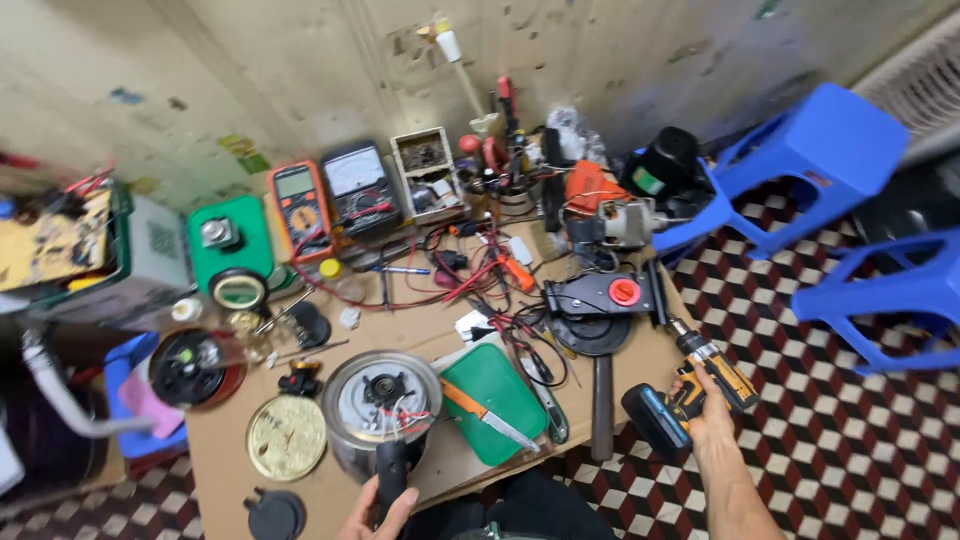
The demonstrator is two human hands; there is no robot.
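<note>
My right hand [708, 412] grips a yellow-and-black cordless drill [700, 375] at the right edge of the low wooden table [430, 335], its bit pointing up toward a black angle grinder with a red button [603, 297]. My left hand [378, 510] holds the black handle [391, 472] of an upturned steel kettle [380, 400], whose open base shows wires and a heating element. Beside the kettle lies a green lid [497, 385] with an orange-handled knife [488, 413] on it.
An orange multimeter [301, 207], an analog meter [358, 186], a green box [230, 240], tangled red and black leads, a round brass plate [287, 436] and a black disc [274, 513] crowd the table. Blue plastic stools [820, 150] stand right on the chequered floor.
</note>
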